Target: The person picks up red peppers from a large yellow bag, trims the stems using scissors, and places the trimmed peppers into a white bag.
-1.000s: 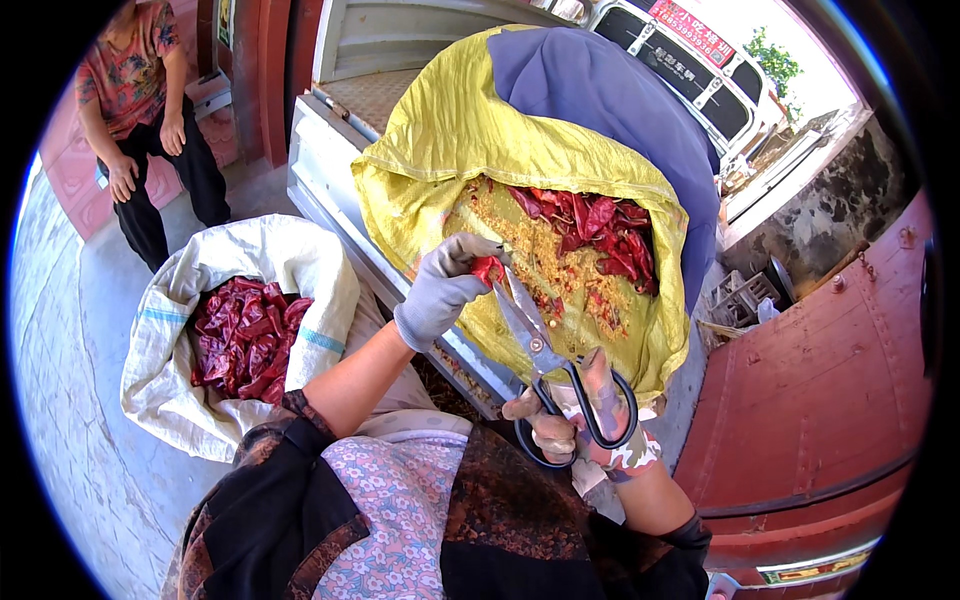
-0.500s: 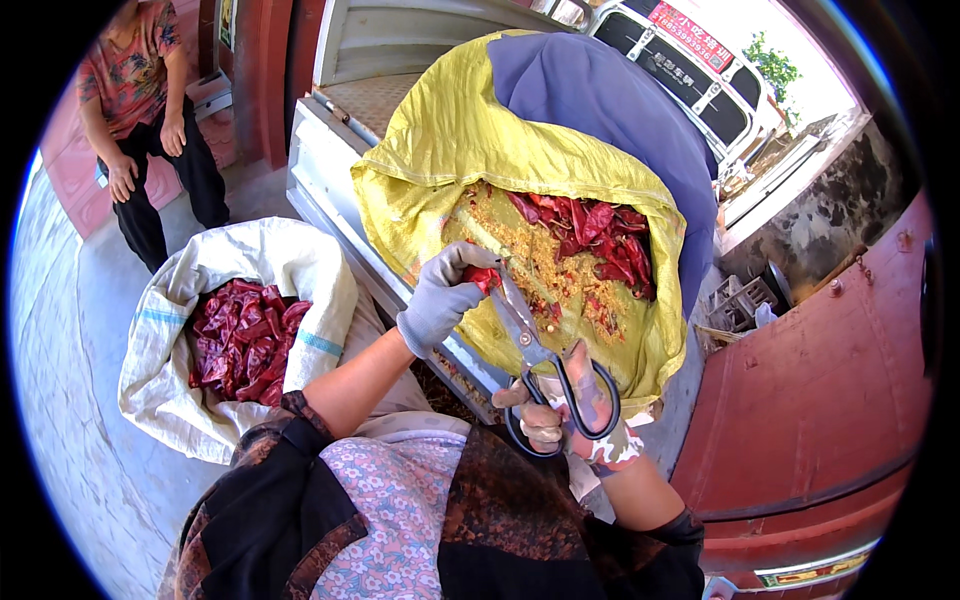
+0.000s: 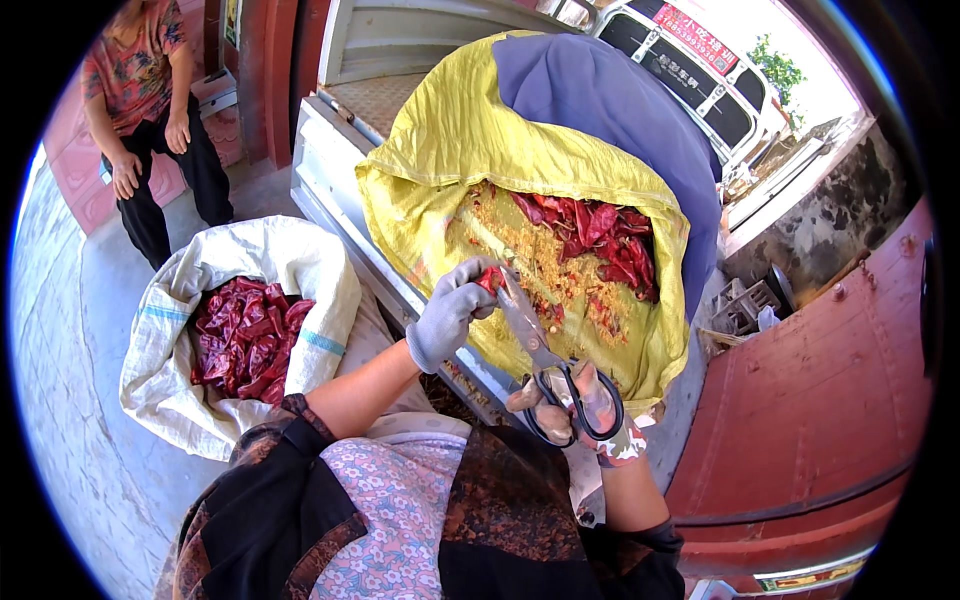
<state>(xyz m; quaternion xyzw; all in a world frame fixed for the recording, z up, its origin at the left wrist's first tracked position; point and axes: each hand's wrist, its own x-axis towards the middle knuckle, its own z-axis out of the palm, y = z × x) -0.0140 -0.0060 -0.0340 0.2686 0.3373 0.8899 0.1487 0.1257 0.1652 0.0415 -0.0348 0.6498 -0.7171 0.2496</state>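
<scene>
1. Head view: the wide mouth of a yellow sack [image 3: 430, 130] is turned toward the person, and its lower rim is spread beneath both hands; bare sacking is left around the loose seeds [image 3: 545, 265] and dried peppers [image 3: 605, 230] inside.
2. To the left, the near side is bounded by the pale metal edge of a truck bed [image 3: 325, 205]; just beside it a white sack [image 3: 155, 375] is stood, its rolled rim opened around more dried peppers.
3. To the right, the yellow sack is flanked by a red metal panel [image 3: 800, 400], with a strip of ground left between them.
4. A red pepper [image 3: 491, 279] is held in front of the yellow sack's mouth, pinched in the grey-gloved left hand [image 3: 447, 315]; the left forearm is angled up and rightward, bare below the glove.
5. Scissors [image 3: 527, 328] are gripped by their black loops in the gloved right hand [image 3: 590, 405], forearm nearly upright; the blades are pointed up-left, tips at the pepper. Whether the blades are fully closed cannot be made out for certain.
</scene>
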